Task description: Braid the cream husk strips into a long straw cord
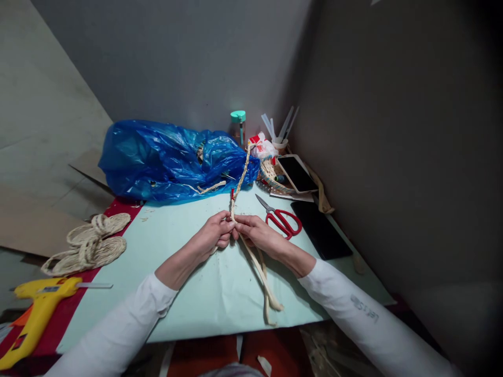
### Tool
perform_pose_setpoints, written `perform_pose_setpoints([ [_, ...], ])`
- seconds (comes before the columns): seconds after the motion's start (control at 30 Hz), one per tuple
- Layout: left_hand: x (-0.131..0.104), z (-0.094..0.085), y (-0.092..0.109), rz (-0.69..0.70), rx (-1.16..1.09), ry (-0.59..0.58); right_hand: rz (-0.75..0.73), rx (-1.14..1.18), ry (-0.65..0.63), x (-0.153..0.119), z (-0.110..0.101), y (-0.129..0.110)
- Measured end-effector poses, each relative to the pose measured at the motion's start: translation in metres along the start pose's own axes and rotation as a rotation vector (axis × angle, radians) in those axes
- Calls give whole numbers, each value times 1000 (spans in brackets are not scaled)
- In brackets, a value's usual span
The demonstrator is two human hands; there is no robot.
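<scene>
Pale tabletop (204, 309) is lying beneath the grip | left hand (214, 231) and right hand (254, 230) are pinching plaited cord (244, 173) | even pull on strands (260, 270) trailing nearside should be keeping it snug

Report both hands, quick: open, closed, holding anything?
Left hand: closed, fingertips pinching the pale braid.
Right hand: closed, pinching the same braid right beside the left fingertips.

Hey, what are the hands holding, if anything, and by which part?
A pale braid. The left hand and right hand pinch it together, just below the red bit, near where the loose strands begin.
</scene>
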State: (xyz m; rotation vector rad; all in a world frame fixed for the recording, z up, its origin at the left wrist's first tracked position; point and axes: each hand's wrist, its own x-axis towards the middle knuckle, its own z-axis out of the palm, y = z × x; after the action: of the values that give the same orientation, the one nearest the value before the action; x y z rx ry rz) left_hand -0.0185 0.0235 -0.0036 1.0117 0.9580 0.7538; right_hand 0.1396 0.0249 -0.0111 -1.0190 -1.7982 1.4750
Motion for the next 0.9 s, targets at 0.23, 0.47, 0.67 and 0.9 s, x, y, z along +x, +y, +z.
perform_pose_setpoints([
  [0.23, 0, -3, -5, 1, 49, 159, 88, -1040, 111, -14, 6, -25],
  [0.47, -2, 1, -9, 4, 27, 230, 62, -1318, 81, -20, 30, -29],
  [0.67, -8, -1, -4, 29, -38, 140, -63, -1221, 78, -21, 27, -26],
  [0.9, -14, -2, 5, 106, 52, 52, -20, -372, 273, -10, -4, -20],
])
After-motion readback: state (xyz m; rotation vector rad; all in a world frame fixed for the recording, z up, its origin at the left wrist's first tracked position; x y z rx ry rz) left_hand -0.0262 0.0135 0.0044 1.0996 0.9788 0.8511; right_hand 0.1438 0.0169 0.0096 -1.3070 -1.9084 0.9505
